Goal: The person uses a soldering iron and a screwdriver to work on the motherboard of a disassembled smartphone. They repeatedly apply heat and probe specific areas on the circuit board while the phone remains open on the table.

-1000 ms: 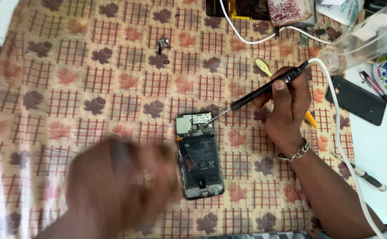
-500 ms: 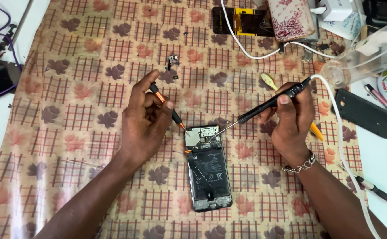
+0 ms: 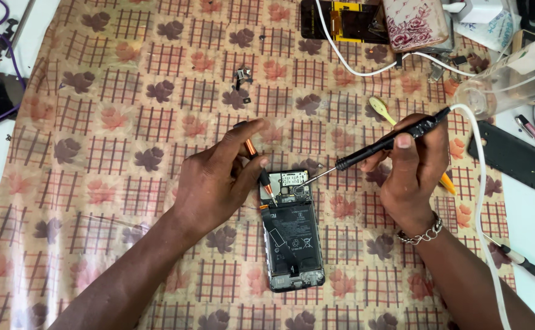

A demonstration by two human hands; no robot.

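Here, seen from my head camera, my left hand (image 3: 215, 183) comes in from the lower left, forearm slanting up, fingers curled round a slim orange-and-black tool (image 3: 259, 170) pinched between thumb and forefinger, its point down on the upper end of the opened phone (image 3: 290, 229). The phone lies just right of that hand, back cover off, a flat black battery filling its middle and a metallic board above. My right hand (image 3: 411, 174), a chain bracelet (image 3: 423, 232) at the wrist, grips a black soldering iron (image 3: 384, 143) pen-fashion, its thin tip meeting the same board from the right. A white cable (image 3: 481, 201) trails past that wrist. Beneath both hands spreads a soft beige cloth (image 3: 96, 122) printed with flowers and checks. Small metal parts (image 3: 241, 82) lie beyond my left fingers.
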